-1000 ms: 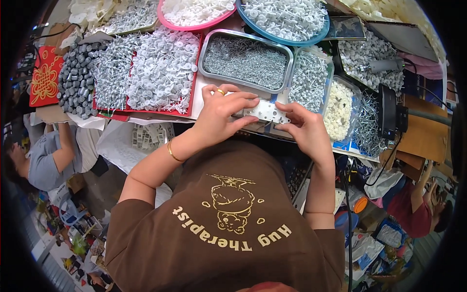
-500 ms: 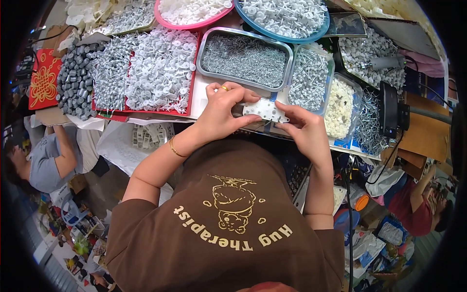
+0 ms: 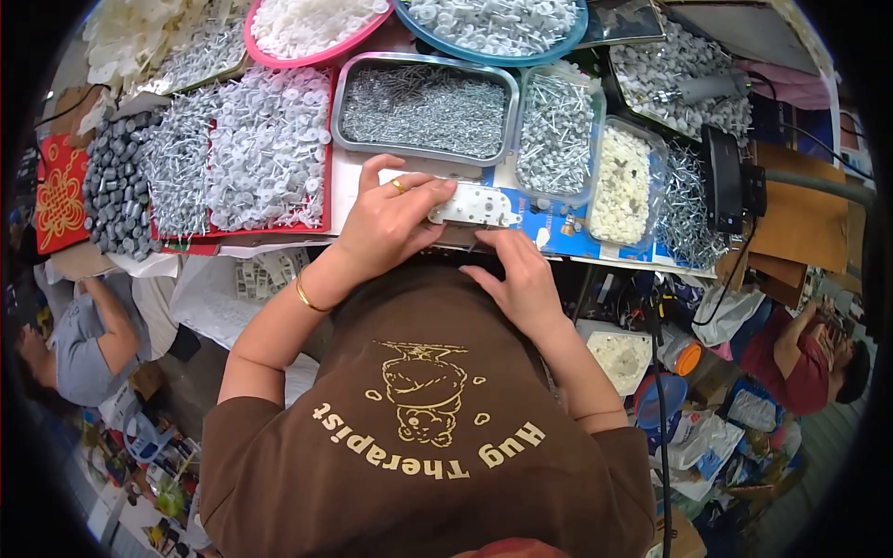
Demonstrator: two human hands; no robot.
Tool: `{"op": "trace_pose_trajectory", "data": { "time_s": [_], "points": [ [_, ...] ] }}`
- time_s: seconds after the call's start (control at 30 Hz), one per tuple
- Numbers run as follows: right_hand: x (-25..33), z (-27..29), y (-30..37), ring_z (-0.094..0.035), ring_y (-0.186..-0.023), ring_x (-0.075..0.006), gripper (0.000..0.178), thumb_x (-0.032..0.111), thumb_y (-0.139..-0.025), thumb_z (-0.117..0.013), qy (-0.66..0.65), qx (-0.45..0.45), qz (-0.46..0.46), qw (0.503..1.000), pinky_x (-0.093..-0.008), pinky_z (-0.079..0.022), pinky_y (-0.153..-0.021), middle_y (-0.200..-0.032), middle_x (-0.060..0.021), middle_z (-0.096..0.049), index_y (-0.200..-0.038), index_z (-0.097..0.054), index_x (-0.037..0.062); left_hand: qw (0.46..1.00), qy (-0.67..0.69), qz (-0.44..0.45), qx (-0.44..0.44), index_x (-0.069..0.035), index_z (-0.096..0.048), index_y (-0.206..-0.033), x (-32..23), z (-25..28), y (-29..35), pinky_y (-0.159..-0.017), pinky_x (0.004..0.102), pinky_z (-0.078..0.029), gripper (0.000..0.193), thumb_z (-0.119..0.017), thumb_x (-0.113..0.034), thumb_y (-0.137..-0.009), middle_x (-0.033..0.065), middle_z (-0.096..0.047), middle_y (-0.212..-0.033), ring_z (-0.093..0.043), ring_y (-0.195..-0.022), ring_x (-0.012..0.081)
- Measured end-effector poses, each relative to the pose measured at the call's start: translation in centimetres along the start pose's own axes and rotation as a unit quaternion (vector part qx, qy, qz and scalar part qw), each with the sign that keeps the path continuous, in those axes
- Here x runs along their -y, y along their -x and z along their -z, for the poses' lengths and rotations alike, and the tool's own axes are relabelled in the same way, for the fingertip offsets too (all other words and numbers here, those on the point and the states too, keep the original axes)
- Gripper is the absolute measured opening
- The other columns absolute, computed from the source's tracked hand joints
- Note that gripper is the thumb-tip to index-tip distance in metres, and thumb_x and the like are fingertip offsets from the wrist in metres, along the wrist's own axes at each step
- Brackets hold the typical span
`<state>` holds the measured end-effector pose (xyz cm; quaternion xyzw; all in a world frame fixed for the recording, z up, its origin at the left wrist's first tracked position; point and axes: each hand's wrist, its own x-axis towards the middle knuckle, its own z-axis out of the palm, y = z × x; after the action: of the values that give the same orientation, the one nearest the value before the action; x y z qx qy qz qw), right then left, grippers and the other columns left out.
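Observation:
A small white plastic plate (image 3: 484,205) with several holes and small metal spots sits at the table's front edge, just in front of my body. My left hand (image 3: 395,216) grips the plate's left end between thumb and fingers, which hide that end. Nearer to me, my right hand (image 3: 521,279) is off the plate, its thumb and forefinger parted close to the table edge. Nothing can be made out in its fingers. Directly beyond the plate stands a metal tray (image 3: 423,156) of small silver screws.
Left are a red box (image 3: 327,177) of white plastic pegs and dark grey cylinders (image 3: 121,181). Right are clear tubs of nails (image 3: 556,135) and cream pieces (image 3: 621,186), loose screws (image 3: 693,209) and a black device (image 3: 730,181). Pink (image 3: 316,58) and blue (image 3: 493,58) basins stand behind.
My right hand has let go of the plate and drawn back toward me, its fingers spreading. My left hand still holds the plate. The whole view has shifted somewhat.

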<state>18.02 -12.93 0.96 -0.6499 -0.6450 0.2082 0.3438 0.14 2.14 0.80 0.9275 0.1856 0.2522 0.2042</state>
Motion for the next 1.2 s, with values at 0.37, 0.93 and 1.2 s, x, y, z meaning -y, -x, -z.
{"op": "trace_pose_trajectory", "data": {
  "time_s": [0.37,0.93,1.2],
  "points": [
    [-1.0,-1.7,-0.9,-0.064,-0.067,-0.0254,0.028,0.009,-0.076,-0.081,0.037,-0.042,0.066,0.996,-0.0364,-0.052,-0.059,-0.075,-0.0068,-0.061,-0.098,-0.064,0.0038,0.989,0.093,0.113,0.034,-0.009,-0.066,-0.107,-0.6,0.4,-1.0,-0.100,0.0457,-0.029,0.040,-0.084,-0.030,-0.078,0.0014,-0.073,-0.104,-0.064,-0.101,0.0193],
    [-5.4,10.3,-1.4,-0.061,-0.070,-0.0197,0.012,0.011,-0.087,-0.073,0.158,-0.104,-0.210,0.959,-0.0309,-0.047,-0.064,-0.083,-0.0097,-0.068,-0.092,-0.073,0.0004,0.999,0.009,0.036,-0.035,-0.008,-0.063,-0.118,-0.5,-1.2,1.1,-0.094,0.0443,-0.040,0.053,-0.084,-0.014,-0.070,0.0047,-0.071,-0.111,-0.063,-0.103,0.0234],
    [-7.4,9.6,-0.9,-0.062,-0.077,-0.0262,0.014,0.013,-0.084,-0.075,0.233,-0.089,-0.165,0.954,-0.0360,-0.049,-0.070,-0.085,-0.0116,-0.068,-0.091,-0.074,0.0009,0.998,0.050,0.022,-0.012,-0.007,-0.063,-0.117,0.0,-0.5,0.5,-0.096,0.0432,-0.042,0.048,-0.077,-0.009,-0.071,0.0045,-0.069,-0.107,-0.063,-0.104,0.0213]
  ]
}}
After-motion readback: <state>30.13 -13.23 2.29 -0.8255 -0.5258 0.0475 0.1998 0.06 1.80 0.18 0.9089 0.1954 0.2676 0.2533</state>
